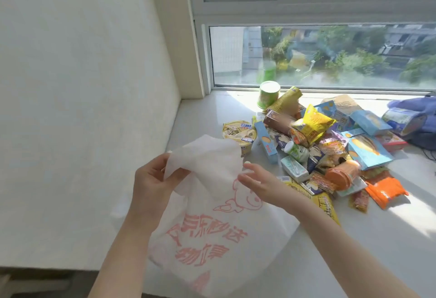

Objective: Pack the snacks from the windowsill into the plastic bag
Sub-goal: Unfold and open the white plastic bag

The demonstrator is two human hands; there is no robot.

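A white plastic bag (pixel 212 234) with pink print hangs in front of me over the near edge of the windowsill (pixel 354 245). My left hand (pixel 151 182) pinches the bag's upper left edge. My right hand (pixel 262 182) touches the bag's right side with straight fingers. A heap of snacks (pixel 325 142) lies on the sill to the right of the bag: a yellow noodle cup (pixel 238 132), a green can (pixel 269 93), a yellow bag (pixel 311 124), blue boxes (pixel 368 149) and an orange packet (pixel 384 190).
The window pane (pixel 330 54) runs along the back of the sill. A white wall (pixel 82 85) closes the left side. A blue cloth bag (pixel 422 120) lies at the far right edge.
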